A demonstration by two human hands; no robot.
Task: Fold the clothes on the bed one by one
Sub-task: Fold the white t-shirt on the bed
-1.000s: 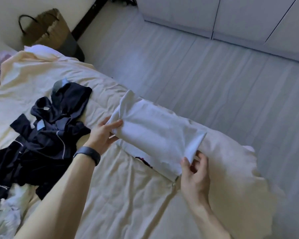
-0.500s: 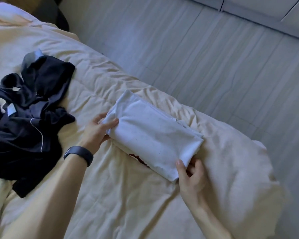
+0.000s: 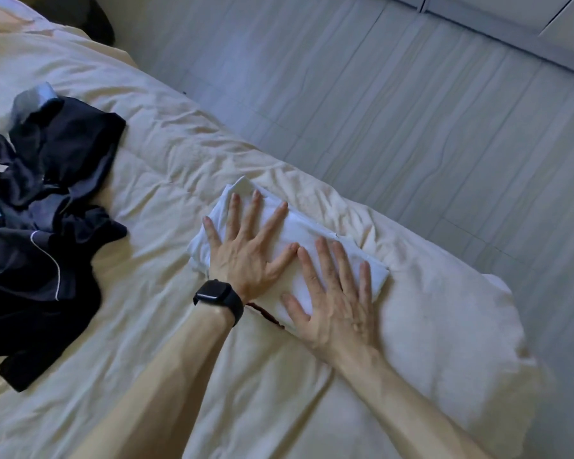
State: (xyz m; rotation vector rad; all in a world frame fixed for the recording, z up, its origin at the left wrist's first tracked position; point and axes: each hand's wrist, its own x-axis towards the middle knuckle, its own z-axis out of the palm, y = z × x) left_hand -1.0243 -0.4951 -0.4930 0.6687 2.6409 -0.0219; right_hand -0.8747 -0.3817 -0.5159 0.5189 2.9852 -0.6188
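The left hand (image 3: 246, 256) lies flat on the folded white garment (image 3: 307, 231), palm down, fingers straight and spread wide, gripping nothing. Just beside it, on its thumb side, the right hand (image 3: 335, 299) presses down in the same way, fingers straight and fanned; the left thumb tip and the right index finger nearly touch. The garment sits under both palms as a compact rectangle on the cream bed (image 3: 166, 180). Its corners show beyond the left fingertips and past the right little finger. A small dark red patch (image 3: 265, 314) peeps out from the garment's near edge, between the two wrists; what it belongs to cannot be told. A black watch (image 3: 219, 299) circles the left wrist. Well apart from the left hand, out past its little-finger side, a heap of dark navy clothes (image 3: 47, 226) with thin white piping lies crumpled and unfolded on the bed, a grey piece at its far end. Beyond both sets of fingertips the bed's edge falls away to a pale plank floor (image 3: 411, 127). The bedcover is wrinkled around both forearms, which reach in bare from the lower edge of the view.
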